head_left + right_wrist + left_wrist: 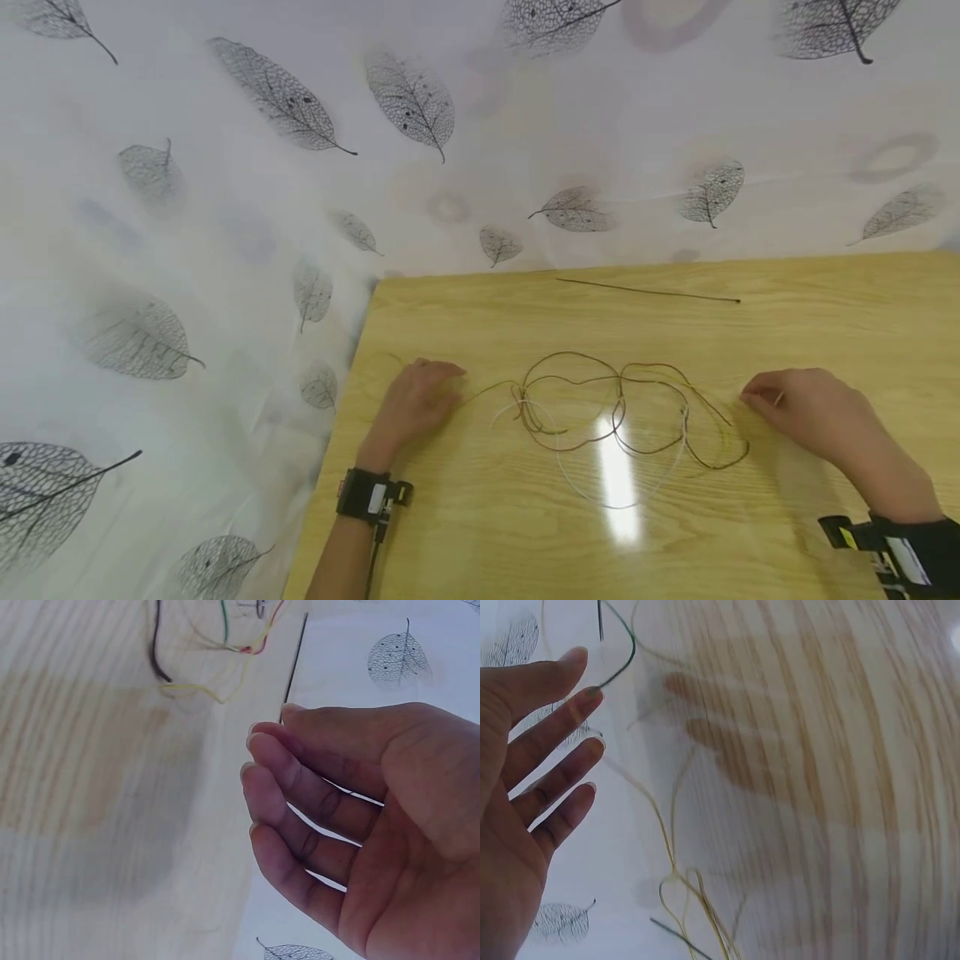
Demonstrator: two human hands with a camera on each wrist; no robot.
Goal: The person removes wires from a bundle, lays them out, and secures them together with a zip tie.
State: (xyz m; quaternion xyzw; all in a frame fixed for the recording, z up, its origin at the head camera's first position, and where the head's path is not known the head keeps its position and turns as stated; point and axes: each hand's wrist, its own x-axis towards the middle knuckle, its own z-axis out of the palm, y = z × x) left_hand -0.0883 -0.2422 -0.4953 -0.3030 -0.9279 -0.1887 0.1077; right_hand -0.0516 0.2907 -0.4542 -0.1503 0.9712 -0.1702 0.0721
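A loose tangle of thin coloured wires point(621, 379) lies in loops on the table between both hands. A white wire point(618, 507) makes its lowest loop, and a yellow strand point(491, 387) runs out left towards the left hand. My left hand point(420, 400) is beside that strand, palm facing in, its fingers extended and apart. In the left wrist view a green wire point(634, 649) passes close by the index fingertip. My right hand point(813, 412) is right of the loops, fingers loosely bent, thumb tip near the index finger, holding nothing visible.
Behind the wires, near the table's far edge, lies a thin black strip point(648, 290) with a small knob at one end. White leaf-patterned sheeting point(465, 200) borders the wooden table point(525, 542) at the back and left. A glare patch point(618, 483) shows on its glossy top.
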